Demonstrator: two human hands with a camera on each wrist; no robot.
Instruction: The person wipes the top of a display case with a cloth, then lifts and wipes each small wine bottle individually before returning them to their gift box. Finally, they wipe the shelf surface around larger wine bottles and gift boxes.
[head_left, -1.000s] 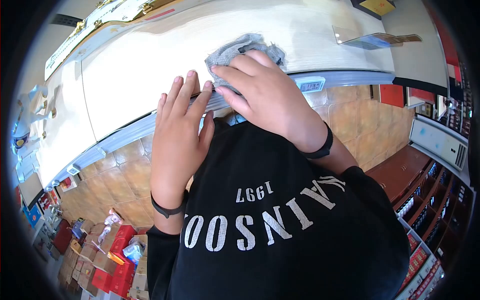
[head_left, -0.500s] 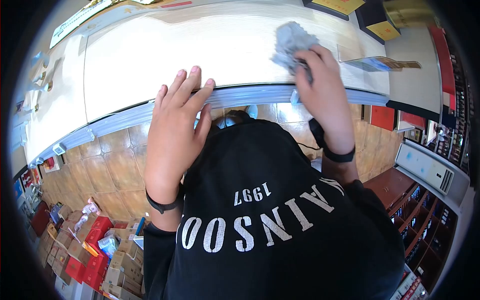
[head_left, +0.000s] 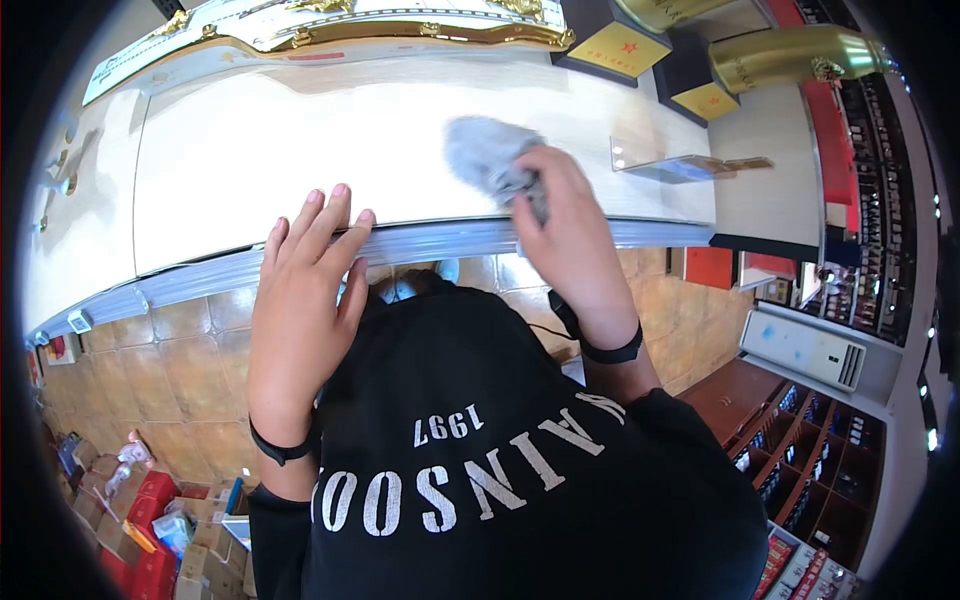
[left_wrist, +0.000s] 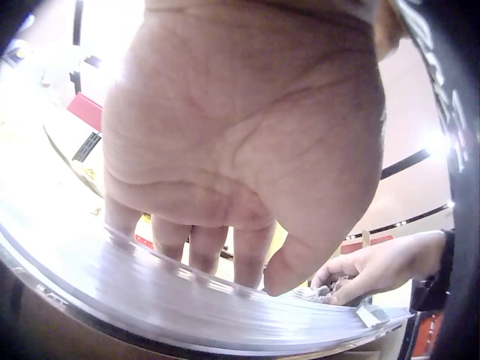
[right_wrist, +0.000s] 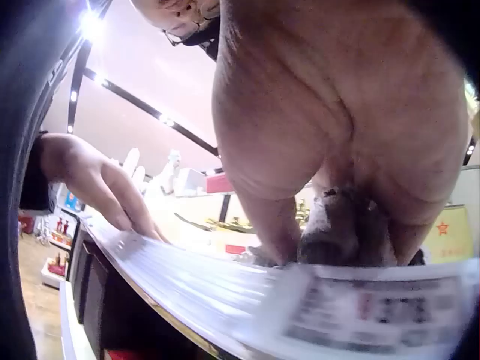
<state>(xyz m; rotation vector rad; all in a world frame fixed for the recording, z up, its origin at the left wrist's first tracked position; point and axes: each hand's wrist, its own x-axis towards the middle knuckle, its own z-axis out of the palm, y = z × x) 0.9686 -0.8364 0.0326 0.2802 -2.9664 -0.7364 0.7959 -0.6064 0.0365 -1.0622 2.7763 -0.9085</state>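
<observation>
My right hand (head_left: 572,225) grips a bunched grey cloth (head_left: 482,150) on the pale shelf top (head_left: 300,130); the cloth is blurred and spreads out to the left of the fingers. From below, the right wrist view shows grey cloth (right_wrist: 337,232) pinched between the thumb and fingers. My left hand (head_left: 312,300) rests with straight, slightly spread fingers on the shelf's front edge, holding nothing. Its palm fills much of the left wrist view, with the fingertips over the clear edge strip (left_wrist: 187,307).
A clear sign holder (head_left: 660,165) stands on the shelf to the right. Behind it are black and yellow boxes (head_left: 625,50) with gold-coloured objects. A long gold-trimmed piece (head_left: 400,38) lies along the back. A price tag (right_wrist: 375,311) hangs at the front edge.
The right hand moved right along the shelf with the cloth, then came back left. The left hand stayed at the edge. The view shifted, showing more of the boxes at the back.
</observation>
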